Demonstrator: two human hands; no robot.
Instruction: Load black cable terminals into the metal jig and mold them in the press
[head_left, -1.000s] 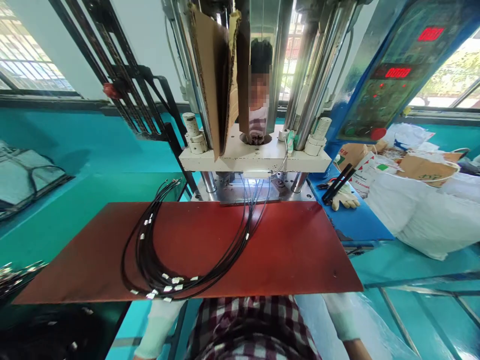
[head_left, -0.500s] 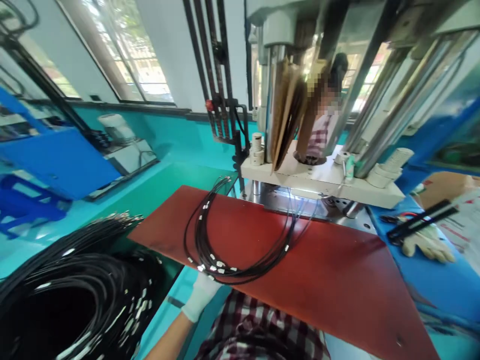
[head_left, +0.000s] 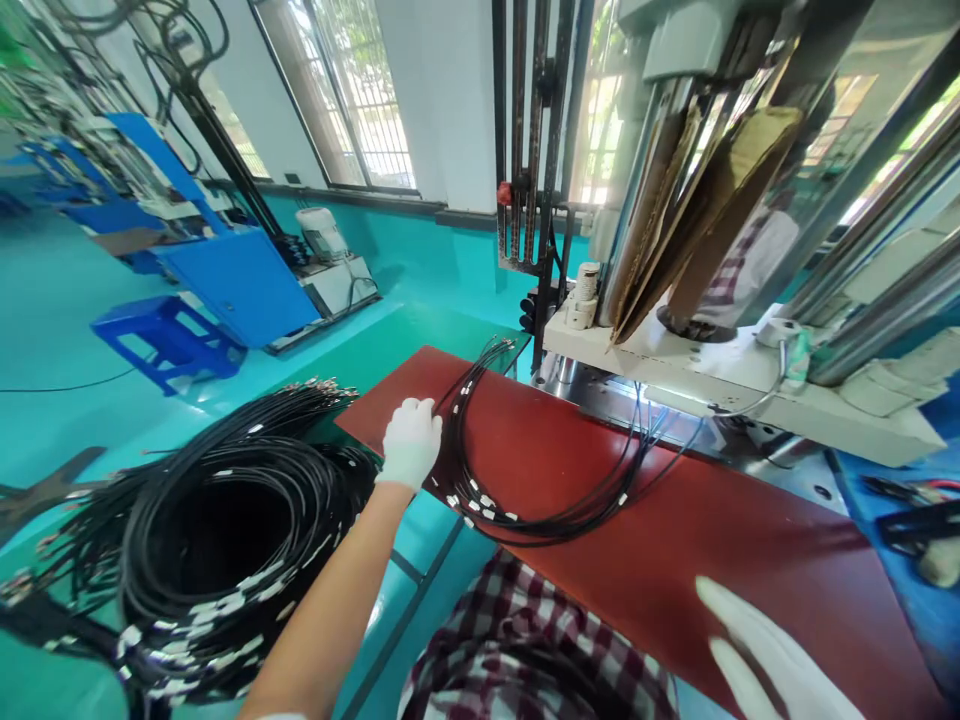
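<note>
- Cables (head_left: 559,530) arc across the red desk (head_left: 750,540), one end inside the press (head_left: 675,375).
- Left hand (head_left: 411,442) beside them, fingers curled, grip unclear.
- Right hand (head_left: 784,655) over desk, fingers apart.

My left hand (head_left: 411,442) has risen from the near edge to the left side of the black cables (head_left: 559,529), above the red board (head_left: 697,525); my right hand (head_left: 776,650) has appeared over its near right part.

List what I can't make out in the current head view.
All in the head view:
Left hand: palm and any grip, hidden by its own back.
Right hand: wrist, cut off by the bottom edge.
Cables: ends reaching under the white plate, hidden by it.
Labels: any writing, too small.
</note>
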